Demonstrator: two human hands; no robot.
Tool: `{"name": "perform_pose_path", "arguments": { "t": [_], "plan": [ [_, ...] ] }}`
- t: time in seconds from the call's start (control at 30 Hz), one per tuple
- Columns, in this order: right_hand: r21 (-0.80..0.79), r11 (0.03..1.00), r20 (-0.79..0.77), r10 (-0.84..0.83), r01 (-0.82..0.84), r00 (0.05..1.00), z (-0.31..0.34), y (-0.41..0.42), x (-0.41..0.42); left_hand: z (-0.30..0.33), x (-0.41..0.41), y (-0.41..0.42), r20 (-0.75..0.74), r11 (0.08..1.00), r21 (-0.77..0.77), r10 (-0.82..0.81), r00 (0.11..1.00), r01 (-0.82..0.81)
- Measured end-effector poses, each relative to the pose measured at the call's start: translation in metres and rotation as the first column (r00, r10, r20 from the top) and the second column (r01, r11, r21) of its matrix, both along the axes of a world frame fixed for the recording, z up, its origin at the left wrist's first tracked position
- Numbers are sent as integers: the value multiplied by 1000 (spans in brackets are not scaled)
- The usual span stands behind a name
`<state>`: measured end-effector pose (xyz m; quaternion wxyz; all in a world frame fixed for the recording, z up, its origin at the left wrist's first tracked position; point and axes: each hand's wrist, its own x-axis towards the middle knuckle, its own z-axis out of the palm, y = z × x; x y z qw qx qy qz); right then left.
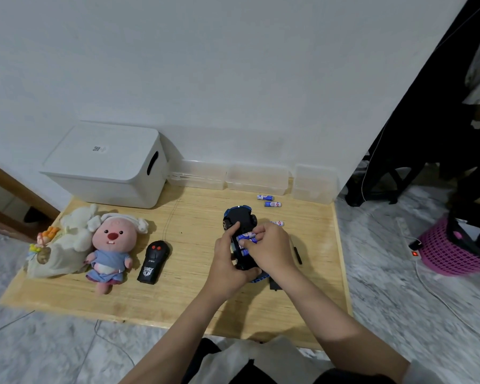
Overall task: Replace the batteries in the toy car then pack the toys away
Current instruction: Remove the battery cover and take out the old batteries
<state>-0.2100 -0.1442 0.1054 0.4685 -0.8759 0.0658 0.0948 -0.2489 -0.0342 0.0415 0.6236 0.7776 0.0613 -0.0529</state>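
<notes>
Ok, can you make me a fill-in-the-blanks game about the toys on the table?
1. The toy car is lying ____ side up, so you can see its batteries.
2. The pink plush sits between the cream plush and the black ____.
3. The big white storage box has its lid ____.
4. Both hands, left and right, are on the ____.

Missing words: bottom; remote control; closed; toy car
</notes>
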Motion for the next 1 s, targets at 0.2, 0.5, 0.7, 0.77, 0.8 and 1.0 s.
{"name": "perform_pose_path", "arguments": {
  "t": [0.2,0.5,0.7,0.77,0.8,1.0],
  "plan": [
    [25,1000,-50,12,-11,999,6,-4,3,3,-1,0,18,1000,-10,13,1000,-13],
    [120,990,-137,-62,78,989,-8,6,18,12,1,4,48,998,28,49,998,-50],
    [172,980,-127,-78,100,989,-18,10,17,12,-2,9,60,997,33,63,996,-65],
    [193,975,-73,-97,109,993,-17,11,16,13,-1,10,64,996,39,71,995,-74],
    [212,971,-42,-105,112,994,-15,12,15,13,0,10,66,996,41,72,995,-75],
    [420,857,-74,-294,297,953,-2,6,18,17,2,13,92,994,51,87,992,-92]
  ]
}}
